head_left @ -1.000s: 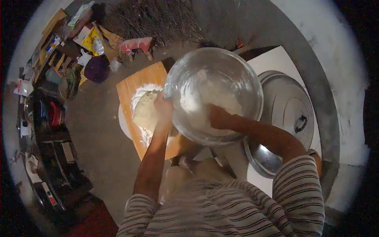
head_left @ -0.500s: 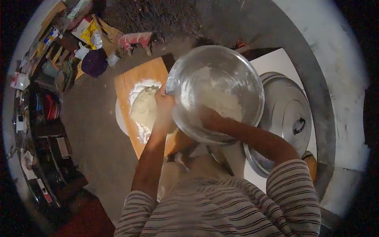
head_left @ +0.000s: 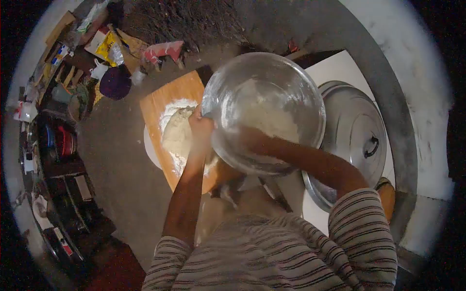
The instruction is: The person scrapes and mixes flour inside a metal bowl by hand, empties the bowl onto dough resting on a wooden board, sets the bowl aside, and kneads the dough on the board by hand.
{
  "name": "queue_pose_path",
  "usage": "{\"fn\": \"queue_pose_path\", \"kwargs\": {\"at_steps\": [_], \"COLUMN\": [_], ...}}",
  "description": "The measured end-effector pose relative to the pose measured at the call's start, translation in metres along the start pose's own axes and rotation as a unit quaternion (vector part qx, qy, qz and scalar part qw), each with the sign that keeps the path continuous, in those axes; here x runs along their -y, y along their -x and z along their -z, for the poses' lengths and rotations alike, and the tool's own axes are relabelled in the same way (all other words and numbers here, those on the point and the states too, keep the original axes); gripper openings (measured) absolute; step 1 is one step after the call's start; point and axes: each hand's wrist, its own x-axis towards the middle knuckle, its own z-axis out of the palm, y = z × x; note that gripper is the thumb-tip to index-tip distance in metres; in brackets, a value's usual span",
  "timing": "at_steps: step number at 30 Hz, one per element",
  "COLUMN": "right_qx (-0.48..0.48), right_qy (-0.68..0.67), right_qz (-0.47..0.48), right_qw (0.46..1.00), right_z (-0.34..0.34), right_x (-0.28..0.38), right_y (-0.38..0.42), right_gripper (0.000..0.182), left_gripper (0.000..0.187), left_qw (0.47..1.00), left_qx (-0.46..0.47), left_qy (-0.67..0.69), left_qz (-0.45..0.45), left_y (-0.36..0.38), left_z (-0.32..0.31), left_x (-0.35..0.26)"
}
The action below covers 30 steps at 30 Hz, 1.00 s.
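A large metal bowl [head_left: 303, 87] is tilted so its inside faces me, above the right part of a wooden board [head_left: 155, 106]. My left hand [head_left: 202, 126] is closed around the bowl's left rim. Inside the bowl, my right hand [head_left: 248, 139] is near the lower left wall; blur hides its fingers. Pale flour [head_left: 274, 121] coats the bottom and streaks the sides. On the board, a round lump of dough [head_left: 176, 133] lies on scattered white flour [head_left: 175, 106], just left of my left hand and partly covered by it.
To the right, a big metal lid [head_left: 357, 128] with a dark handle rests on a white surface [head_left: 335, 68]. A small red stool [head_left: 164, 50] stands beyond the board. Dry brush [head_left: 184, 22] is piled at the back; cluttered shelves [head_left: 65, 145] line the left.
The view has shifted slightly. My right hand has moved a little left inside the bowl. My left hand keeps its hold on the rim, and the dough stays in place.
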Motion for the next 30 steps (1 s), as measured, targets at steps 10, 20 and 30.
{"fn": "queue_pose_path", "kwargs": {"at_steps": [10,20,30], "right_qx": [-0.180,0.012,-0.149], "right_qy": [0.161,0.011,-0.198], "right_qz": [-0.016,0.171,0.121], "right_qw": [0.970,0.985,0.961], "right_z": [-0.016,-0.001,0.003], "right_x": [-0.062,0.030,-0.063], "right_y": [-0.035,0.044,-0.028], "right_gripper": [0.038,0.030,0.032], "left_gripper": [0.041,0.045,0.041], "left_qw": [0.998,0.999,1.000], "left_qx": [0.029,0.023,0.001], "left_qy": [-0.054,-0.026,-0.018], "left_qz": [-0.015,0.009,-0.018], "left_y": [-0.004,-0.006,-0.007], "left_z": [0.004,0.004,0.001], "left_x": [0.006,0.005,0.007]}}
